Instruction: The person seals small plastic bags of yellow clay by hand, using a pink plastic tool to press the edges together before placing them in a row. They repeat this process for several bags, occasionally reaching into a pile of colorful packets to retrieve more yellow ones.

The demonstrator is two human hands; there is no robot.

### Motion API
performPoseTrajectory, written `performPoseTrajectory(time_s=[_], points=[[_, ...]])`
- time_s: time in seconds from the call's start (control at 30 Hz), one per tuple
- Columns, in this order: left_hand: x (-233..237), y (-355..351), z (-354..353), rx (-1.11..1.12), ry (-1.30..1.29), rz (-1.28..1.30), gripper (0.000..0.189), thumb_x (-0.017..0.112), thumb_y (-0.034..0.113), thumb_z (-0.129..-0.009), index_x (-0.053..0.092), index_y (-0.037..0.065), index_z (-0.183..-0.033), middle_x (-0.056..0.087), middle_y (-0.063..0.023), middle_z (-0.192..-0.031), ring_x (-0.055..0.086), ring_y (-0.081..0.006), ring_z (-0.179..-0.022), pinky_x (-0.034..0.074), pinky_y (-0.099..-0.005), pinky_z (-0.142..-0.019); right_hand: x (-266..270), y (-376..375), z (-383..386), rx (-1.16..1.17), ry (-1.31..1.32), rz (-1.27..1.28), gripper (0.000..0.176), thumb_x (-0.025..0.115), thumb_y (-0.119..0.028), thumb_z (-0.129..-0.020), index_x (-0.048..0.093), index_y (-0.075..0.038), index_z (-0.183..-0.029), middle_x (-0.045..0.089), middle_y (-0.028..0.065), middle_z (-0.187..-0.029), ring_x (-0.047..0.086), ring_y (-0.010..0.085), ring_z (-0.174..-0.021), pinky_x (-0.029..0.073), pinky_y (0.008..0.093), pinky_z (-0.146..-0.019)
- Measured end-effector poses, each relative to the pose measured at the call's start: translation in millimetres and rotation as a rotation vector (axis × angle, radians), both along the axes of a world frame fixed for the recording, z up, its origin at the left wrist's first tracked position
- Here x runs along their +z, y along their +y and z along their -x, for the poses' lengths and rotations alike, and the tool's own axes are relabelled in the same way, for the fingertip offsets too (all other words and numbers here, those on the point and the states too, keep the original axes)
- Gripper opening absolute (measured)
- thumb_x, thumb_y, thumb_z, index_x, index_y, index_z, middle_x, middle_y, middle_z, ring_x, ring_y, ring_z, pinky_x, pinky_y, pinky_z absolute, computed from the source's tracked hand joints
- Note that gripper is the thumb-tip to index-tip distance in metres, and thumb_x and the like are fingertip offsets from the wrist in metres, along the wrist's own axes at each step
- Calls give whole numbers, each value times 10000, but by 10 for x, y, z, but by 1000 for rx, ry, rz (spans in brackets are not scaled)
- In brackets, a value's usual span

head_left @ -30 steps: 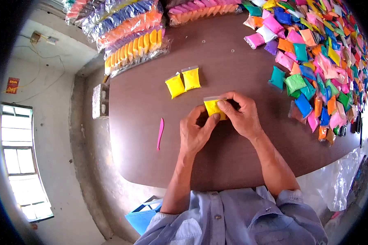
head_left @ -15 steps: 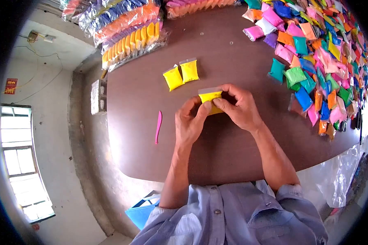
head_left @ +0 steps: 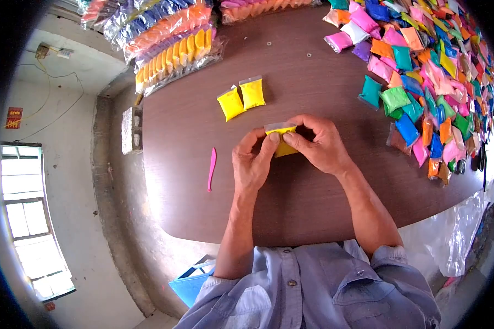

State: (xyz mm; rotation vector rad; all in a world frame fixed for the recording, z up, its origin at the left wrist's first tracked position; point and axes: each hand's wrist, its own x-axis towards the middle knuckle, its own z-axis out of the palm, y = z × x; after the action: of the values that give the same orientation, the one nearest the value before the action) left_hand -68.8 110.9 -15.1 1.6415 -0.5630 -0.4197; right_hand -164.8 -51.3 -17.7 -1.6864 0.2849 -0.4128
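A small yellow packet (head_left: pixel 282 143) with a clear top strip is held between my two hands above the brown table (head_left: pixel 186 214). My left hand (head_left: pixel 253 157) pinches its left side, thumb on the front. At its right side, my right hand (head_left: pixel 319 143) grips it with thumb and fingers. Two more yellow packets lie side by side just beyond, one on the left (head_left: pixel 230 104) and one on the right (head_left: pixel 252 92). To the left of my left hand lies a pink plastic knife-shaped tool (head_left: pixel 212 169).
A large pile of colourful packets (head_left: pixel 417 82) covers the right side of the table. Clear bags of packed orange, yellow and blue pieces (head_left: pixel 175 57) are stacked at the back left. A blue container (head_left: pixel 187 285) stands below the table's near left edge.
My thumbs and the held packet have shifted slightly, and more of the packet's lower part shows. Both hands still hold it. The view has moved a little.
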Motion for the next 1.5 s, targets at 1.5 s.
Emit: performPoseTrajectory(time_s=[1.5], points=[[39, -10, 4, -42, 7, -21, 251, 709, 199, -1000, 718, -19, -1125, 721, -42, -977, 647, -102, -886, 541, -275, -805, -89, -9, -23, -55, -27, -59, 333, 759, -218, -943, 689, -7, -1191, 740, 105, -1016, 692, 144, -937, 573, 324, -807]])
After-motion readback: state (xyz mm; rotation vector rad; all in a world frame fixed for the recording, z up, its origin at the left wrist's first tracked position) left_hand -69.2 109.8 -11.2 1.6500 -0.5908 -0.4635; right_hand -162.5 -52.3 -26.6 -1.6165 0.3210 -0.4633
